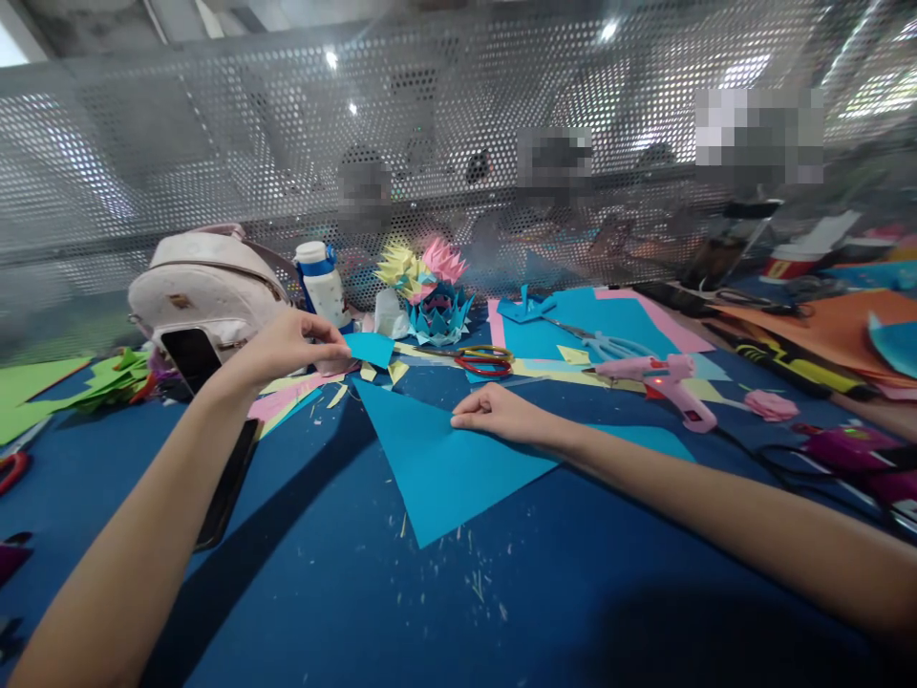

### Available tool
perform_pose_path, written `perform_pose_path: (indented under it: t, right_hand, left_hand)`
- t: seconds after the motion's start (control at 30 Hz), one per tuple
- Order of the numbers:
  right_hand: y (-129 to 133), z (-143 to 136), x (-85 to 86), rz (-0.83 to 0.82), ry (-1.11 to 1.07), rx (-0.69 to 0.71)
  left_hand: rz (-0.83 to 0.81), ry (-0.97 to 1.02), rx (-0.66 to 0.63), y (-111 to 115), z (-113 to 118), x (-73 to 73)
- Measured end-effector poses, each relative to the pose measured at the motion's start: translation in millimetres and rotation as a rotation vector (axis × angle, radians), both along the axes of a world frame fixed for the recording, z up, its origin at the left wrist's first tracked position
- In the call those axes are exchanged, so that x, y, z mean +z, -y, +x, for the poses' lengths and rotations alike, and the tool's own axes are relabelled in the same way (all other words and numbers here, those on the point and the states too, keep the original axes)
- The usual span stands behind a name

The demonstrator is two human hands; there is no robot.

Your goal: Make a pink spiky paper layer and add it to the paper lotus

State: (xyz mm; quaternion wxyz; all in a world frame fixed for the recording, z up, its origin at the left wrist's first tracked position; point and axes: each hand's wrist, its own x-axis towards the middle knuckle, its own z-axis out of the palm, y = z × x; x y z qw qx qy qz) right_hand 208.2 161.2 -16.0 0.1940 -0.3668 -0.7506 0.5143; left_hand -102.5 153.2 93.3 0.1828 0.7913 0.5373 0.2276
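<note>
Between the thumb and fingers of my left hand is a small blue paper piece, raised above the blue table. My right hand is closed, its fingertips pinching the upper edge of a large blue paper sheet. That sheet lies with one pointed corner toward me; part of it is hidden under my right forearm. Red-handled scissors lie just beyond my right hand. Small yellow paper scraps sit beside the held piece.
A pink glue gun with a lit red light and a cord lies at right. Light-blue scissors rest on blue sheets. Folded paper flowers, a white bottle and a pale backpack stand at the back. A phone lies left.
</note>
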Motion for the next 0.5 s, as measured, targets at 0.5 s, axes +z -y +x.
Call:
perform_pose_path:
  t: [0.5]
  right_hand:
    - [10, -20, 13.9, -0.039, -0.093, -0.020]
  left_hand:
    - [-0.242, -0.177, -0.416, 1, 41, -31.1]
